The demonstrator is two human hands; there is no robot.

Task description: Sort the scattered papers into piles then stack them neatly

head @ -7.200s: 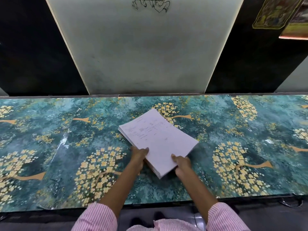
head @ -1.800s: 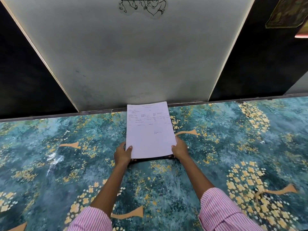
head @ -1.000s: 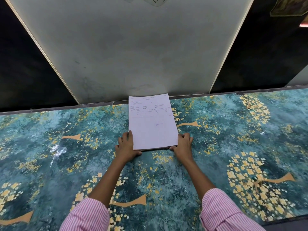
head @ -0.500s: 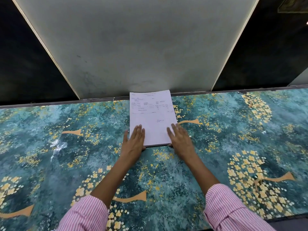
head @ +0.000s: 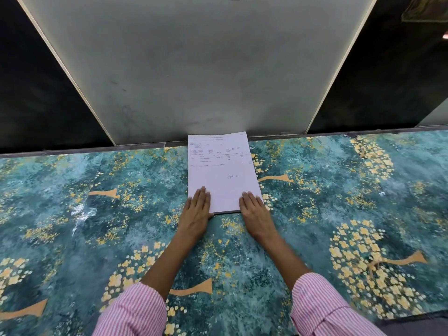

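A squared stack of white printed papers (head: 221, 173) lies flat on the table, its far edge against the grey wall panel. My left hand (head: 196, 214) rests palm down on the stack's near left corner, fingers straight and together. My right hand (head: 254, 212) lies flat on the near right corner in the same way. Neither hand grips the sheets; both press on top. The top sheet shows small printed text and a signature.
The table (head: 339, 195) has a teal covering with yellow tree patterns. A grey wall panel (head: 194, 69) rises right behind the stack, with dark panels on both sides. The table's near edge (head: 417, 318) shows at the lower right.
Both hands went from holding the stack's near side edges to lying flat on top of its near corners. The stack now sits flush at the wall.
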